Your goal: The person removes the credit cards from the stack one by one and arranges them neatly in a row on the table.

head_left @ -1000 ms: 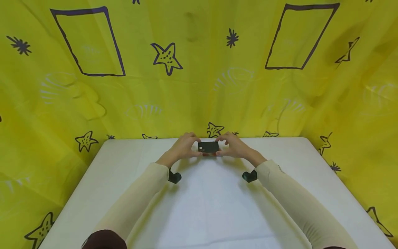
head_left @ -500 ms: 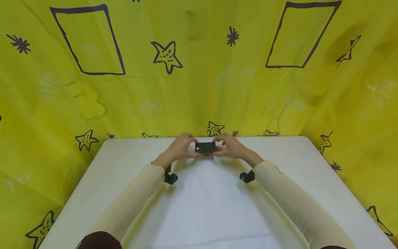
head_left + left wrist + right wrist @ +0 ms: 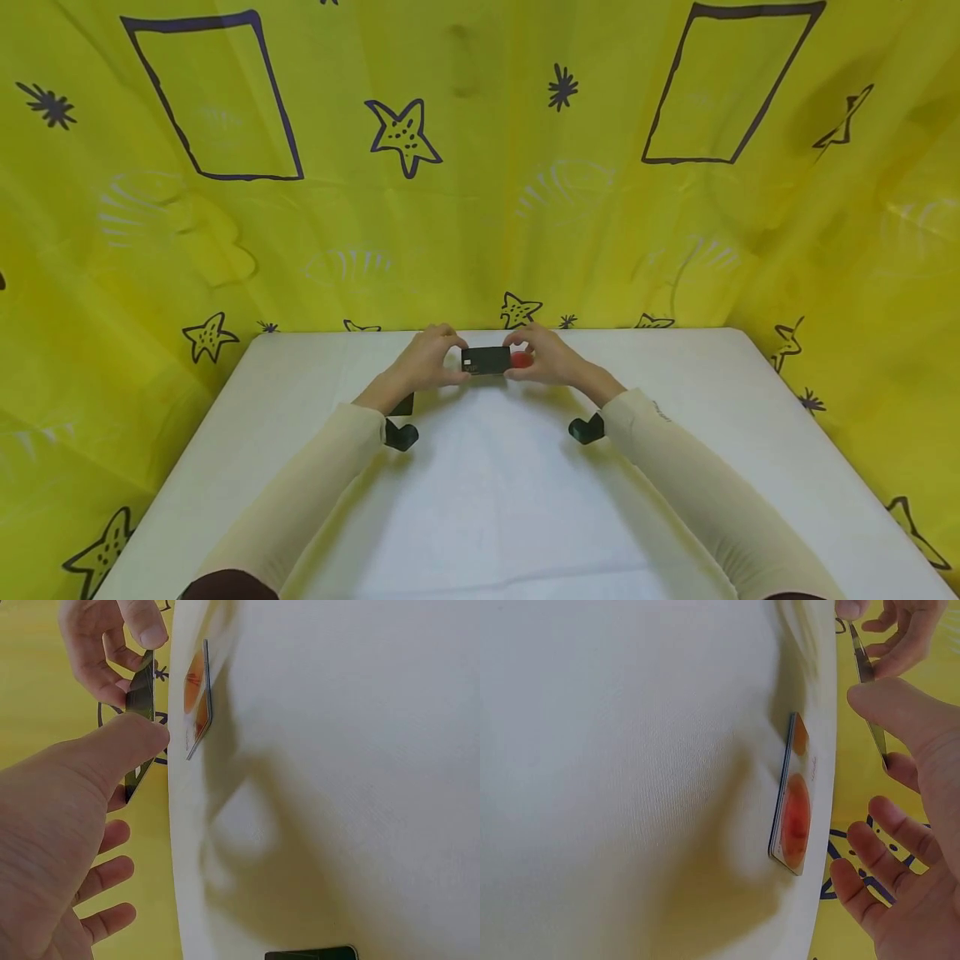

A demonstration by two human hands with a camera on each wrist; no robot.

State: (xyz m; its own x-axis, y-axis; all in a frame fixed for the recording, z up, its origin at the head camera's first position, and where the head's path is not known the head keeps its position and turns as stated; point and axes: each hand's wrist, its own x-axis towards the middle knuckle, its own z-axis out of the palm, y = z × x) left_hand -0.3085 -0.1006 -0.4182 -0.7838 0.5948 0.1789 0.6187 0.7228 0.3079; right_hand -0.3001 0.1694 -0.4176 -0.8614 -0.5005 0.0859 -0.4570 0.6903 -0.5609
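Note:
A black bank card [image 3: 486, 361] with a small pale chip is held up between both hands near the table's far edge. My left hand [image 3: 425, 360] pinches its left end between thumb and forefinger. At its right end, the thumb and forefinger of my right hand [image 3: 551, 358] grip it. The other fingers of both hands stay off the card. In the right wrist view a small stack of cards [image 3: 793, 817] with red and orange circles lies on the table, below the raised black card. The left wrist view shows the same stack [image 3: 199, 701] edge-on.
A white-covered table [image 3: 525, 500] spreads under both arms. Behind and beside it hangs a yellow curtain [image 3: 480, 217] with dark star drawings. Black wrist devices [image 3: 401, 436] hang under both forearms. A dark rounded edge [image 3: 311, 954] shows at the bottom of the left wrist view.
Both hands have carried the black card left across the head view. More of the red circle on the stack beneath now shows to its right.

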